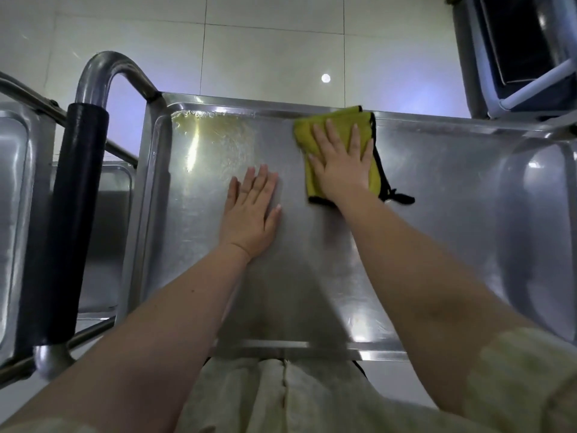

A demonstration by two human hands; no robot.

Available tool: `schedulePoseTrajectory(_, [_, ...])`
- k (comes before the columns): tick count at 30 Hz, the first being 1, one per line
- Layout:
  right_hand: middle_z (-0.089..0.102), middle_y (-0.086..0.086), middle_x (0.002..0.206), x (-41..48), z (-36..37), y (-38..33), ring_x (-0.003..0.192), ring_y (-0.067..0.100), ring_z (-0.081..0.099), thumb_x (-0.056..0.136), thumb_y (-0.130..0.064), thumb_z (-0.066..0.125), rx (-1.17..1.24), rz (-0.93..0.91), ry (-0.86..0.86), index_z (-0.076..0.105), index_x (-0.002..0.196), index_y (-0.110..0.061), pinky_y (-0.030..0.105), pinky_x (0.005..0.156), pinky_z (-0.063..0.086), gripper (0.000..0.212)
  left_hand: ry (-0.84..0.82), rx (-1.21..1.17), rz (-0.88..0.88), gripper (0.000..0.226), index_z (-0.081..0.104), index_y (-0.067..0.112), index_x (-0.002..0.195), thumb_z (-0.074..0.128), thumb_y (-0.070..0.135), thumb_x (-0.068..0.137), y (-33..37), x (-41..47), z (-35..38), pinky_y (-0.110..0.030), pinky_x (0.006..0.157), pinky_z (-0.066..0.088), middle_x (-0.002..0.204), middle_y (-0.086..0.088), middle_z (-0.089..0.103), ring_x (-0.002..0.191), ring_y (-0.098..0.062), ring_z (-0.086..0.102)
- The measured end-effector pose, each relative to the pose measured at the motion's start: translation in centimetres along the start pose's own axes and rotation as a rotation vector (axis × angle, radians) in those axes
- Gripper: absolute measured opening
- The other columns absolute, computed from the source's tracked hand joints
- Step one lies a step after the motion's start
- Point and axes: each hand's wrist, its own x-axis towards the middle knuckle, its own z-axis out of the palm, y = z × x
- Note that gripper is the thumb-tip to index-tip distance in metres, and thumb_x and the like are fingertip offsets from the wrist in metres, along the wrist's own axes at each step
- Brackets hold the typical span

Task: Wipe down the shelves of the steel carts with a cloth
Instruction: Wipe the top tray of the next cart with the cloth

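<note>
Yellow cloth (315, 132) under flat right hand (342, 165)

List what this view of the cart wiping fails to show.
Head view only:
- Cloth middle: covered by the right hand.
- Top shelf right end: cut off by the frame edge.
- Lower shelves: hidden under the top shelf.
- Smear at the far left corner: too glary to identify.
</note>
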Motion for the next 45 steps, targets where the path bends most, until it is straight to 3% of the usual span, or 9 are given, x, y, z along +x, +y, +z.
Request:
schedulePoseTrajectory(5, [-0.006,-0.014,0.163,-1.4,0.9,-1.1,0.148,0.036,-0.008,0.099,-0.058,0.015,-0.017,0.012,0.016,-0.002,0.153,-0.043,0.060,0.116,-0.007,0.058,-0.043,0.047,-0.020,0.062,0.010,0.024,0.155,0.018,0.045,0.097,-0.1,0.4,0.2,-0.046,0.120,-0.006,0.163,0.003,0.004,0.149,-0.016,-0.005])
schedulePoseTrajectory(13, [0.024,-0.008,0.160,-22.9,8.8,-0.8,0.146,0.043,0.015,0.095,-0.052,0.042,-0.057,-0.303,0.076,0.026,0.152,-0.038,0.068,0.111,0.016,0.061,-0.059,0.070,-0.015,0.059,0.015,0.021,0.155,0.014,0.037,0.098,0.2,0.4,-0.2,-0.048,0.120,-0.005,0.163,0.002,0.011,0.150,-0.019,0.001])
schedulePoseTrajectory(17, [0.026,-0.010,0.159,-27.0,9.7,0.4,0.146,0.040,0.020,0.094,-0.054,0.046,-0.083,-0.429,0.037,0.027,0.151,-0.040,0.068,0.110,0.020,0.062,-0.067,0.080,0.013,0.059,0.011,0.022,0.155,0.012,0.036,0.099,0.2,0.1,-0.2,-0.045,0.120,-0.007,0.163,0.003,0.009,0.150,-0.018,-0.001])
schedulePoseTrajectory(22, [0.023,-0.010,0.160,-18.2,6.4,1.7,0.147,0.039,0.009,0.097,-0.057,0.027,-0.080,-0.221,0.025,0.018,0.152,-0.043,0.064,0.114,0.006,0.058,-0.061,0.092,0.002,0.062,0.013,0.021,0.155,0.014,0.043,0.097,0.4,0.0,0.1,-0.040,0.120,-0.010,0.163,0.001,0.008,0.150,-0.018,-0.002])
schedulePoseTrajectory(26, [-0.003,-0.014,0.163,-5.7,1.3,4.1,0.148,0.036,-0.007,0.099,-0.059,0.019,-0.021,0.037,0.006,0.000,0.152,-0.044,0.062,0.113,-0.009,0.058,-0.079,0.146,0.006,0.069,0.010,0.027,0.156,0.019,0.057,0.094,0.6,-0.1,-0.2,-0.043,0.119,-0.012,0.163,0.003,0.006,0.150,-0.019,-0.003])
schedulePoseTrajectory(30, [-0.012,-0.015,0.162,0.0,-1.0,4.5,0.148,0.034,-0.016,0.100,-0.058,0.016,0.049,0.148,-0.031,-0.006,0.152,-0.044,0.064,0.114,-0.008,0.058,-0.087,0.171,0.021,0.069,0.011,0.033,0.155,0.027,0.061,0.094,0.5,-0.1,-0.1,-0.045,0.118,-0.011,0.163,0.003,0.007,0.150,-0.020,0.001])
schedulePoseTrajectory(39, [0.007,-0.011,0.162,-17.4,5.1,4.9,0.148,0.039,0.003,0.098,-0.058,0.018,0.007,0.044,0.020,0.005,0.154,-0.041,0.065,0.115,0.002,0.060,-0.091,0.157,0.007,0.070,0.014,0.033,0.155,0.032,0.060,0.093,0.7,-0.2,-0.5,-0.047,0.119,-0.009,0.164,0.003,0.006,0.150,-0.019,0.001])
schedulePoseTrajectory(42, [0.020,-0.008,0.160,-25.7,7.9,6.3,0.147,0.040,0.014,0.097,-0.057,0.025,0.032,0.039,-0.011,0.021,0.153,-0.038,0.066,0.113,0.012,0.059,-0.119,0.181,-0.015,0.068,0.016,0.025,0.155,0.035,0.052,0.096,1.8,-0.1,-0.8,-0.055,0.117,-0.009,0.164,-0.005,0.006,0.150,-0.026,-0.003])
schedulePoseTrajectory(45, [0.021,-0.008,0.160,-29.1,8.6,7.6,0.145,0.042,0.017,0.099,-0.058,0.019,0.008,-0.008,-0.066,0.019,0.153,-0.039,0.069,0.110,0.013,0.057,-0.143,0.217,-0.034,0.065,0.013,0.024,0.155,0.028,0.049,0.096,4.2,-0.4,-0.3,-0.063,0.112,-0.013,0.163,-0.010,0.001,0.149,-0.031,-0.009])
